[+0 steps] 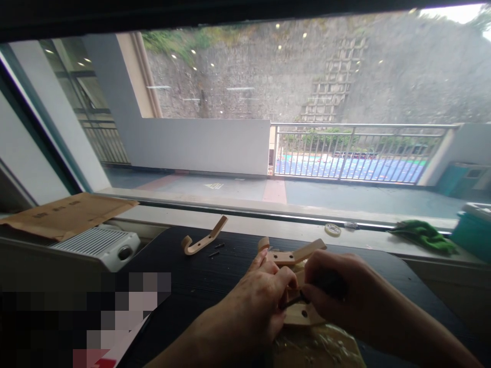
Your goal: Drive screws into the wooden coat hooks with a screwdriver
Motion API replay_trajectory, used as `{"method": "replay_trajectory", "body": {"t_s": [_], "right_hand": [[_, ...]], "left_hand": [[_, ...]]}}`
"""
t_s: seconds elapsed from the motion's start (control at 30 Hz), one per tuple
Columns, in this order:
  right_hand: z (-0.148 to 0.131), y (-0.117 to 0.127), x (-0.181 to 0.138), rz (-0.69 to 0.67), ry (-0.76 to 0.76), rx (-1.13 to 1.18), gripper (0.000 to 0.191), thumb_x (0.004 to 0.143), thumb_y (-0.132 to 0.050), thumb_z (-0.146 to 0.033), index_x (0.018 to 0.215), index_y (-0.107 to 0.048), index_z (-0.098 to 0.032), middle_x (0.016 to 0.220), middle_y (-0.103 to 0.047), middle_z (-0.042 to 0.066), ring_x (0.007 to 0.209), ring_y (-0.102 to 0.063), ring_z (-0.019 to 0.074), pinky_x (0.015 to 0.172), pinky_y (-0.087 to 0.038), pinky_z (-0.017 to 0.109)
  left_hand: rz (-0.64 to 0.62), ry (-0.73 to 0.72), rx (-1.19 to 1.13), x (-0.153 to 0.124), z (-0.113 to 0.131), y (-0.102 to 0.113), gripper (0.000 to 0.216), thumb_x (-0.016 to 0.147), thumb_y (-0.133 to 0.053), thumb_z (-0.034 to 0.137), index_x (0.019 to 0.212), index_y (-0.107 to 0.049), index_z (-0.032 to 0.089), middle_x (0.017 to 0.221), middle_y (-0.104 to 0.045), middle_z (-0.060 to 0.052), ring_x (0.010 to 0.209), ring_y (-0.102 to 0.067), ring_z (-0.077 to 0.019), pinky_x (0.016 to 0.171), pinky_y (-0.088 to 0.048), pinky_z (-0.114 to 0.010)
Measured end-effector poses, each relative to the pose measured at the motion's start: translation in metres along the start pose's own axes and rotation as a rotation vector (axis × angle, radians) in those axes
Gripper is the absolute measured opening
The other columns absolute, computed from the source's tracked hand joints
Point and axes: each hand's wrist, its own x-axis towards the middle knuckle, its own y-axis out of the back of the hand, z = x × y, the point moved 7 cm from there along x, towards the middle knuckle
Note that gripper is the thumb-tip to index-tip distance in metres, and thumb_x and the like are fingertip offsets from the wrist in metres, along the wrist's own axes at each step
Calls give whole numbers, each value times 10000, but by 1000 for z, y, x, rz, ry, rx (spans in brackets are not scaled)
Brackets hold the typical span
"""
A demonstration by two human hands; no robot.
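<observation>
My right hand [341,283] is closed around the dark handle of what looks like a screwdriver [294,300], its shaft pointing left toward my left hand. My left hand [264,294] has curled fingers on a pale wooden hook [303,314] with a dark hole; the fingers hide its left end. Just beyond my hands lies a second wooden hook [282,257] with two holes. Another wooden hook [201,243] rests farther left on the black table [192,296], beside two dark screws [215,252]. Beneath my hands is a crinkled yellowish plastic bag [318,345].
A window sill runs behind the table, holding a tape roll [332,230] and a green cloth [425,236]. A teal box [471,232] stands at the right. On the left, a brown paper envelope [65,212] lies over a white ridged appliance [99,245].
</observation>
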Motion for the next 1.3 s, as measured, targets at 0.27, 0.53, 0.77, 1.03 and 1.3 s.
{"method": "replay_trajectory", "body": {"t_s": [0.27,0.53,0.77,1.03,1.3], "right_hand": [[-1,-1,5,49,16,130,82,862,-543,-297,836,-514,-225,657,-565,-47,565,-442,97,516,-351,225],[-8,-8,7,24,40,125,132,926,-454,-297,815,-434,-229,746,-597,-35,641,-499,114,584,-364,260],[1,-9,10,84,8,157,147,909,-482,-328,815,-474,-215,710,-610,-25,619,-501,117,568,-362,257],[-35,11,19,-389,95,-44,128,760,-590,-169,845,-681,-199,709,-654,-30,601,-501,87,517,-327,204],[-45,10,37,-427,35,-300,119,761,-607,-326,753,-673,-227,577,-568,-69,487,-403,62,406,-256,193]], "left_hand": [[46,-48,32,1,0,0,255,734,-493,42,933,-527,197,949,-559,-12,1084,-543,-171,1175,1,-479],[71,-69,12,1,-2,0,196,711,-520,49,846,-512,191,923,-566,-14,1029,-567,-163,1172,-76,-471],[108,-97,8,2,-5,-1,257,731,-532,77,951,-546,209,959,-579,-21,1106,-536,-195,1167,-62,-486],[74,-87,-9,-1,-3,2,173,743,-540,79,866,-572,197,955,-579,-19,991,-563,-174,1166,-20,-479],[92,-162,21,1,3,3,195,729,-527,46,820,-586,207,909,-593,-4,1053,-546,-190,1163,-6,-489]]}}
